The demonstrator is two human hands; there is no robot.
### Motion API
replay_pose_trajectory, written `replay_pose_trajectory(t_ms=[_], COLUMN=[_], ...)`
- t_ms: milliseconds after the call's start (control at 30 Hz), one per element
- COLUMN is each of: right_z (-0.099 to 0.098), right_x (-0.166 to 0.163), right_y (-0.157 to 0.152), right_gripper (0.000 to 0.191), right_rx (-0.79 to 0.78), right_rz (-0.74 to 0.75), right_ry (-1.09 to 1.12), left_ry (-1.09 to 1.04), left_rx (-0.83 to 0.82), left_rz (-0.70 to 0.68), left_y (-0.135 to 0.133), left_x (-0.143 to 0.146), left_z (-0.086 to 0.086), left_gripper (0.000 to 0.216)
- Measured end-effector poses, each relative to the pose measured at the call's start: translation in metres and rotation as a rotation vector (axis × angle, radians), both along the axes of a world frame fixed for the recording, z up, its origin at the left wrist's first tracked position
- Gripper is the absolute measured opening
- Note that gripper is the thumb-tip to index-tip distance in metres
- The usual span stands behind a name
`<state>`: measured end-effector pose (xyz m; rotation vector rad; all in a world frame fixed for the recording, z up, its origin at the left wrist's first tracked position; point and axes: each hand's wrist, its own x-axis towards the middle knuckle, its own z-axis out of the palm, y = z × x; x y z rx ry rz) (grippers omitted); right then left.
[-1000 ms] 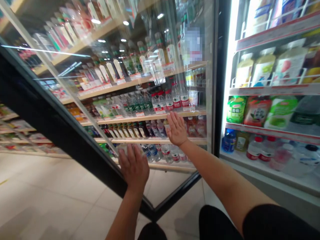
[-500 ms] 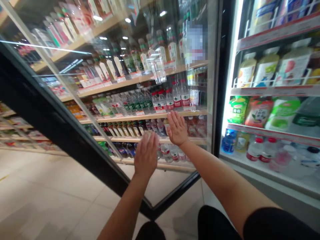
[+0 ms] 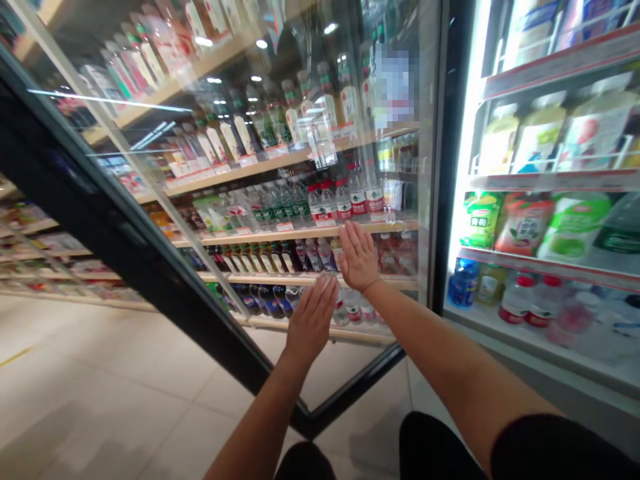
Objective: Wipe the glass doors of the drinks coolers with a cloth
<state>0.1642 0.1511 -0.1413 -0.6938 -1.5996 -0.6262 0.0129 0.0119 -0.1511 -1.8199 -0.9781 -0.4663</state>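
A glass door (image 3: 295, 233) with a black frame (image 3: 145, 233) stands swung open in front of me. My right hand (image 3: 359, 257) lies flat on the pane, its fingers stretched out and slightly spread. Lower and to the left, my left hand (image 3: 314, 315) is at the pane too, palm toward the glass and fingers straight. A pale blur shows by its fingertips; whether it is a reflection or something under the hand, I cannot make out. Shelves (image 3: 240, 233) of bottled drinks show through the glass.
At the right is a lit drinks fridge (image 3: 550, 180) holding several bottles and pouches on its shelves. Pale floor tiles (image 3: 125, 373) lie below the door. My dark-clothed knees (image 3: 306, 461) show at the bottom edge.
My left hand has slid right along the pane and slightly down, closer to the right hand. The right hand stays on nearly the same spot of the glass. The view has shifted slightly.
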Motion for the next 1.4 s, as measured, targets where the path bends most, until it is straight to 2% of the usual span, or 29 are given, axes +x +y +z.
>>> replay_pose_trajectory(t_ms=[33,67,133,200,233,267,300,333,367,500,533,567,600,633,767,833,867,900,933,1067,1100,1133,1167,1200,1333,1367,1400], right_z=[0.0,0.0,-0.001,-0.002,-0.003,-0.003,-0.003,-0.003,-0.003,-0.003,-0.003,-0.003,-0.003,-0.003,-0.004,-0.004,-0.004,-0.004,-0.004,-0.004,-0.004,-0.004,-0.003,-0.003,-0.003,-0.003,-0.003], right_x=[0.0,0.001,0.002,0.002,0.002,0.002,0.002,0.002,0.002,0.001,0.001,0.001,0.001,0.001,0.0,-0.001,-0.001,-0.001,-0.001,0.001,0.001,0.001,0.002,0.002,0.003,0.003,0.003], right_y=[0.0,-0.001,0.0,0.0,0.0,0.0,0.0,0.0,0.0,0.0,0.0,0.001,0.001,0.001,0.001,0.001,0.001,0.001,0.001,0.001,0.001,0.001,0.001,0.0,0.0,-0.001,-0.001], right_gripper=[0.058,0.058,0.058,0.059,0.06,0.06,0.06,0.06,0.059,0.059,0.059,0.059,0.059,0.059,0.06,0.06,0.06,0.06,0.06,0.06,0.06,0.059,0.059,0.059,0.059,0.059,0.058], right_rx=[0.015,0.016,-0.017,-0.074,-0.1,-0.116,-0.123,-0.122,-0.116,-0.075,-0.064,-0.057,-0.054,-0.056,-0.068,-0.091,-0.105,-0.116,-0.122,-0.104,-0.095,-0.084,-0.075,-0.075,-0.134,-0.139,-0.135], right_rz=[-0.003,-0.003,0.007,0.023,0.031,0.035,0.034,0.032,0.028,0.0,-0.001,0.005,0.014,0.024,0.026,0.024,0.028,0.031,0.034,0.038,0.038,0.038,0.038,0.038,0.044,0.043,0.042], right_ry=[0.004,0.004,-0.01,-0.031,-0.039,-0.043,-0.043,-0.039,-0.034,-0.017,-0.016,-0.018,-0.02,-0.021,-0.008,-0.011,-0.016,-0.02,-0.022,-0.022,-0.021,-0.019,-0.019,-0.02,-0.038,-0.037,-0.031], left_ry=[-0.01,-0.052,-0.189,-0.323,-0.379,-0.417,-0.429,-0.408,-0.359,-0.079,-0.028,-0.014,-0.024,-0.054,-0.268,-0.334,-0.346,-0.338,-0.309,-0.053,-0.004,0.029,0.041,0.023,-0.195,-0.25,-0.29], left_rx=[0.01,0.056,0.202,0.283,0.291,0.292,0.285,0.269,0.242,0.027,-0.009,-0.024,-0.009,0.026,0.264,0.298,0.297,0.285,0.257,0.043,0.007,-0.026,-0.028,-0.003,0.275,0.311,0.334], left_rz=[0.013,0.034,0.084,0.133,0.144,0.147,0.143,0.124,0.095,-0.054,-0.057,-0.044,-0.025,-0.002,0.096,0.115,0.111,0.096,0.073,-0.052,-0.073,-0.074,-0.071,-0.048,0.126,0.163,0.185], left_y=[0.001,0.001,0.002,0.005,0.007,0.01,0.012,0.015,0.016,0.011,0.007,0.004,0.0,-0.002,-0.001,0.005,0.008,0.011,0.014,0.012,0.008,0.003,-0.003,-0.009,-0.024,-0.025,-0.026], left_x=[0.0,-0.002,-0.005,-0.005,-0.003,0.001,0.005,0.01,0.015,0.019,0.014,0.009,0.002,-0.005,-0.022,-0.019,-0.015,-0.01,-0.005,0.01,0.009,0.005,-0.002,-0.01,-0.038,-0.041,-0.041], left_z=[0.005,0.017,0.056,0.097,0.112,0.119,0.118,0.109,0.094,0.014,0.004,0.002,0.008,0.021,0.109,0.136,0.138,0.133,0.119,0.039,0.027,0.022,0.026,0.037,0.106,0.114,0.115], left_gripper=[0.059,0.058,0.06,0.063,0.064,0.063,0.062,0.06,0.059,0.059,0.059,0.059,0.06,0.06,0.065,0.065,0.064,0.061,0.059,0.054,0.051,0.05,0.051,0.053,0.06,0.06,0.06])
